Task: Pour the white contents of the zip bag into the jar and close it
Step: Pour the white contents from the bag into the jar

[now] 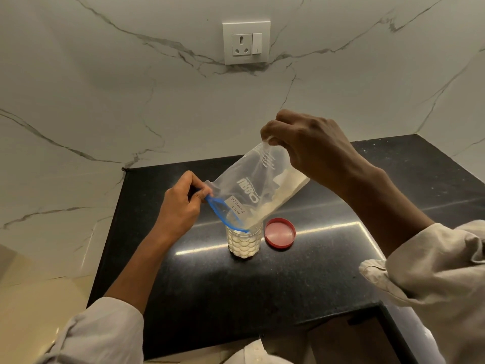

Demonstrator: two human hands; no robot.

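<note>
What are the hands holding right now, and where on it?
Both hold the zip bag: the left hand pinches the blue zip mouth beside the jar, the right hand pinches the raised bottom corner.

zip bag: clear, tilted, blue mouth in jar | jar: upright, nearly full of white powder

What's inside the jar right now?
White powder fills most of the jar, seen through its clear wall. The zip bag, tilted by the left hand and right hand, covers the mouth, so the top level is hidden.
</note>
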